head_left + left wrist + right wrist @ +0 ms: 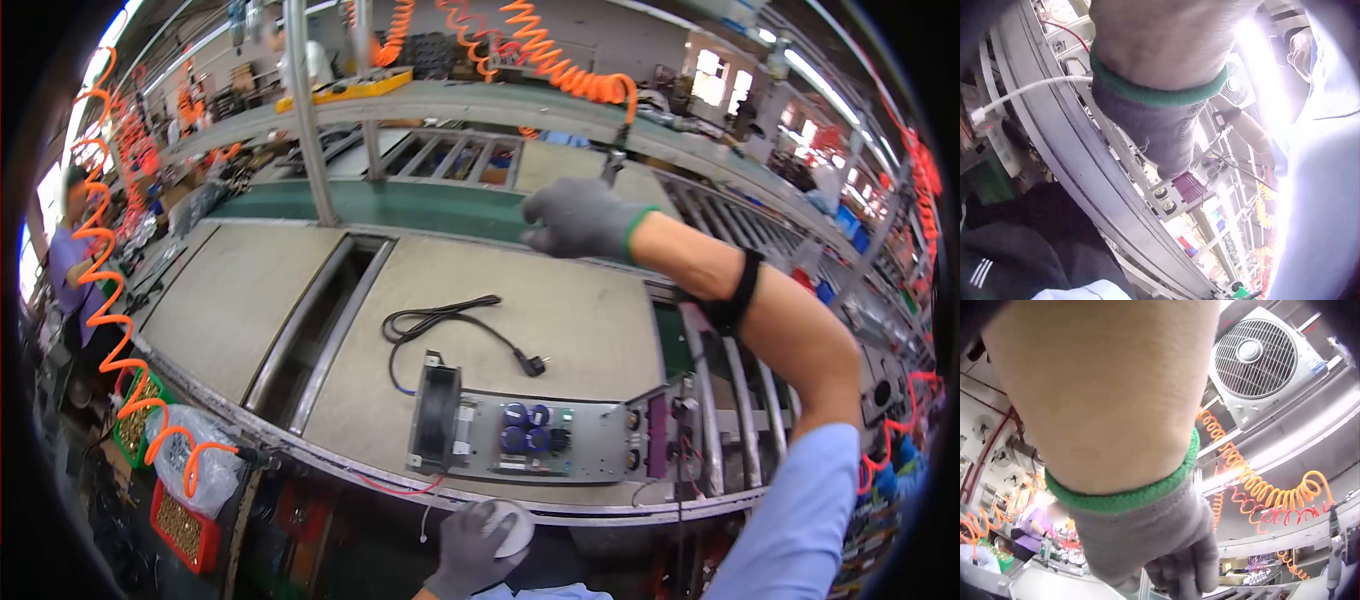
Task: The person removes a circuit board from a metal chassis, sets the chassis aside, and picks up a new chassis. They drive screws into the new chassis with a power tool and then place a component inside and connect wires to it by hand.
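Note:
My gloved left hand (pixel 470 552) grips a round white disc-like thing (pixel 514 530) at the bench's front edge; what it is I cannot tell. A thin white lead ending in a white connector (pixel 979 115) sticks out beside that hand. My gloved right hand (pixel 583 217) is raised over the bench's far side, fingers loosely bent, nothing seen in them. Behind it hangs a powered screwdriver (pixel 613 165), apart from the fingers in the right wrist view. On the bench lies a metal chassis (pixel 600 420) with blue capacitors (pixel 525 428), a black fan-like housing (pixel 437 415) and a purple end block (pixel 656 436).
A coiled black power cord (pixel 440 312) with its plug (pixel 533 364) lies behind the chassis. Metal rollers (pixel 740 400) run at the right. Green and red bins (pixel 185 530) of small parts stand front left, near a plastic bag (pixel 195 455). Orange coiled hoses (pixel 560 70) hang overhead.

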{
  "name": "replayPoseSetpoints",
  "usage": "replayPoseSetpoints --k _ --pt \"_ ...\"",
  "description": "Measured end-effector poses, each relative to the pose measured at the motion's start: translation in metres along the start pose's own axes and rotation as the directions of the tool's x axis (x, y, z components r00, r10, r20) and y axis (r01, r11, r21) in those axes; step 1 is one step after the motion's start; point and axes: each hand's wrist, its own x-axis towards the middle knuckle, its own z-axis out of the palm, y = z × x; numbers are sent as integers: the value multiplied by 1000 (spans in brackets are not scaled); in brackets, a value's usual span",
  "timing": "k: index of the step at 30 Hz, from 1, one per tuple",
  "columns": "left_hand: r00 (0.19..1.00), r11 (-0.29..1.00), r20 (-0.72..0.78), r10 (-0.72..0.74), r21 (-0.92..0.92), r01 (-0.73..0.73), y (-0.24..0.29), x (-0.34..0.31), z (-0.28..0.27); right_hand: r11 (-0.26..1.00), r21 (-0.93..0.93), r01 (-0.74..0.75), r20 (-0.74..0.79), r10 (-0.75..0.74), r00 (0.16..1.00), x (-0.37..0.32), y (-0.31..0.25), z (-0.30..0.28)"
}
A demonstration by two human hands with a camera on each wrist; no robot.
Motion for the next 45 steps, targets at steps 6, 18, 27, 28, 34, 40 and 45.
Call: replayPoseSetpoints --k 6,18,27,28,34,40,45 --pt "988 992 -130 -85 84 97 1 -30 -23 990 -11 -142 131 142 981 22 16 25" --pt "848 858 -353 -396 185 479 -54 -91 -83 969 102 227 -34 -224 974 -38 -29 40" --pt "486 275 -756 -439 402 873 -106 -240 -208 738 610 288 172 -478 861 -216 -154 10" --pt "441 252 -775 -452 363 897 -112 -258 -220 688 690 225 212 -489 846 -222 -150 24" --pt "408 32 -788 -461 444 895 -229 -424 -265 876 481 34 101 -94 990 -273 -130 159" --pt "71 -126 -759 -647 199 972 -283 -464 -278 768 621 -159 -51 242 969 -278 -133 223" --pt "514 -52 -855 -70 517 854 -278 -483 -285 653 732 -197 -46 335 941 -270 -140 232"
